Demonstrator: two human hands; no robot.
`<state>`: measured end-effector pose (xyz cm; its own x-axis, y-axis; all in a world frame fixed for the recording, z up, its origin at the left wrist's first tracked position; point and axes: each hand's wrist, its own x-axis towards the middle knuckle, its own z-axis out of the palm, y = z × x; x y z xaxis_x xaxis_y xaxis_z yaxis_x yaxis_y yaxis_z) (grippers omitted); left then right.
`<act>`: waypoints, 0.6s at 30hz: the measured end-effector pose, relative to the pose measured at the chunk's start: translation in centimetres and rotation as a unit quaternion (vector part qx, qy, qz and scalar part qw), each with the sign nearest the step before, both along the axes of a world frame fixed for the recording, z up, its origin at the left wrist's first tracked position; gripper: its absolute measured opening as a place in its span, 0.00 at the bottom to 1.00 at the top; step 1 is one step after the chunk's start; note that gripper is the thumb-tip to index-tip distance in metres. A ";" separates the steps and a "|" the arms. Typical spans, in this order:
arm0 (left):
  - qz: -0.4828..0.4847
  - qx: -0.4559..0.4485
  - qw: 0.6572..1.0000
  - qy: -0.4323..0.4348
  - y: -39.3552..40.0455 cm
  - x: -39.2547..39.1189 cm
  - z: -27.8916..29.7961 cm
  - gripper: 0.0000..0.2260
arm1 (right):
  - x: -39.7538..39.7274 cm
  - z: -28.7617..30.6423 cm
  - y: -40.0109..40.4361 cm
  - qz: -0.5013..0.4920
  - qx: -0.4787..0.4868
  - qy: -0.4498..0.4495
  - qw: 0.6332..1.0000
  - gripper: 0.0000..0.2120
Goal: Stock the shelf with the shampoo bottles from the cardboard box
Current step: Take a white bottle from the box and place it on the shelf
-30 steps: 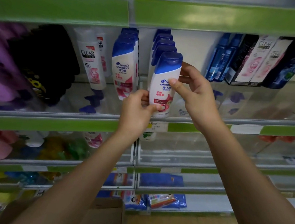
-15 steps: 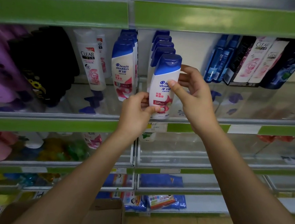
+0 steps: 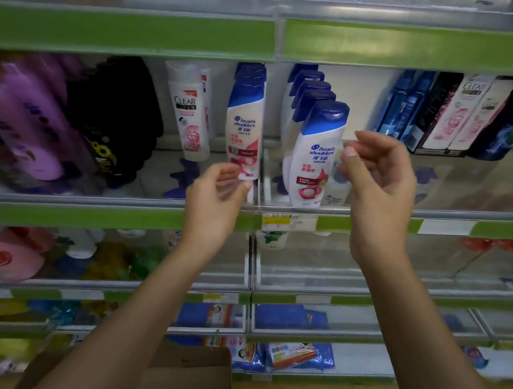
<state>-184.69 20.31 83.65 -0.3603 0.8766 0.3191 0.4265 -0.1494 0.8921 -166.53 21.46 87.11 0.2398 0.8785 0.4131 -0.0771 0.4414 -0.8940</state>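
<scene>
Shop shelf (image 3: 370,208) is filling up, front shampoo bottle (image 3: 315,156) stands alone, so with left hand (image 3: 215,200) and right hand (image 3: 378,185) both loose and empty, we'd reach down to the cardboard box (image 3: 189,370) for another.

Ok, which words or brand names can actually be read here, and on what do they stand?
"head & shoulders": front bottle of the right row.
"head & shoulders": front bottle of the left row.
"CLEAR": white bottle left of them.
"CLEAR": slanted white pack at right.
Smaller print on the bottles and the yellow price tag: too blurred to read.
</scene>
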 end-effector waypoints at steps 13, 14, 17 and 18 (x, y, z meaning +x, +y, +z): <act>-0.027 -0.068 0.997 -0.014 4.8 -6.2 -0.5 0.21 | -10.6 2.3 1.9 0.042 0.009 -0.169 0.985 0.17; -0.036 -0.077 0.996 -0.022 5.3 -6.3 -0.4 0.22 | -11.0 2.6 2.8 0.017 0.010 -0.201 0.979 0.18; -0.063 -0.091 0.993 -0.030 6.8 -6.5 -0.2 0.25 | -11.8 3.3 5.5 -0.039 0.010 -0.260 0.965 0.19; -0.072 -0.093 0.992 -0.034 7.2 -6.5 -0.1 0.25 | -11.9 3.4 6.2 -0.044 0.009 -0.262 0.964 0.19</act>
